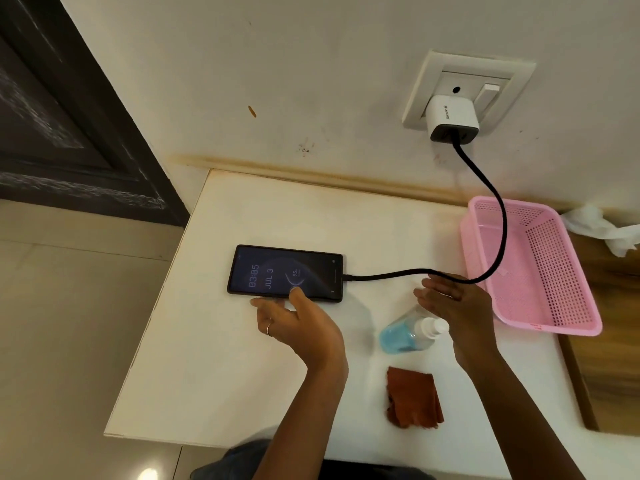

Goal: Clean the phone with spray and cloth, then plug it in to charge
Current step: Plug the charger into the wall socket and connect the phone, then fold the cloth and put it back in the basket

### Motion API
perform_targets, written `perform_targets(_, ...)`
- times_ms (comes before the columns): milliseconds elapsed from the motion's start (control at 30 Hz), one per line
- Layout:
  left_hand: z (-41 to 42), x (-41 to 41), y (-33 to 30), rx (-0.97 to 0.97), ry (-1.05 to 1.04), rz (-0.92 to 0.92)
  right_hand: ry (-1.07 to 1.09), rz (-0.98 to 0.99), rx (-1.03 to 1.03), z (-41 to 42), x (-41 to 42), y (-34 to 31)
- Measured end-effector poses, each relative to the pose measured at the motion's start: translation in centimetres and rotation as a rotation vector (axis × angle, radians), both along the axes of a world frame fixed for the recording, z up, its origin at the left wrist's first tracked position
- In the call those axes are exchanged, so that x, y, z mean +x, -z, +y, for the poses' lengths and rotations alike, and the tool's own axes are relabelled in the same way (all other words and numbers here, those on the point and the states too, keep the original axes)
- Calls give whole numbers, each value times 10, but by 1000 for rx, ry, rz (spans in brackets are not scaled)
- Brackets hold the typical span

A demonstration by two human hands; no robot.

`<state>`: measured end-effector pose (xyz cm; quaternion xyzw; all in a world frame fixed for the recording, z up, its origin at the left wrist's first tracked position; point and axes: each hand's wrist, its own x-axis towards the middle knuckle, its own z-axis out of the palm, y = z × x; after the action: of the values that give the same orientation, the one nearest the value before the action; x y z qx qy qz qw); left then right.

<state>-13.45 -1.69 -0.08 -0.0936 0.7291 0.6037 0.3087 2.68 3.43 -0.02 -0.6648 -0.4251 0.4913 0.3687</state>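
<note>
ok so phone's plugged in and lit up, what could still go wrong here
1. The cable hangs slack over the basket rim, right by the right hand; a snag could tug the phone.
2. The bottle lies on its side under that hand and might roll or leak.
3. The left hand thumb touches the screen and may smudge it.

wall (311,64) – white, stained | door (52,116) – dark | floor (69,306) beige tile | table (214,358) white
</note>
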Motion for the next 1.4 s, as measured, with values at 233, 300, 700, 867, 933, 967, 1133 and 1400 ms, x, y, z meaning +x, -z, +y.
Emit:
perform_targets(233, -11, -1, 4, -62, 21, 45, -52, -88, -50, -25, 13, -5)
perform_targets(300, -20, 5, 2, -29, 50, 74, -70, -110, -60, -36, 19, -10)
perform_targets(700, -93, 51, 8, -102, 687, 85, -245, -467, -156, -114, 31, 12)
perform_targets(867, -116, 54, -4, -117, 846, -30, -301, -580, -129, -119, 23, 9)
perform_targets(933, -125, 53, -12, -131, 878, -74, -253, -483, -154, -121, 25, 2)
perform_targets(967, -130, 53, -16, -131, 894, -79, -212, -407, -159, -123, 27, -3)
perform_targets(1133, -137, 54, -37, -144, 955, -40, -99, -128, -90, -137, 36, -30)
perform_targets(1400, -134, 78, -75, 15, 1174, -20, -122, 101, -17, -151, 50, -74)
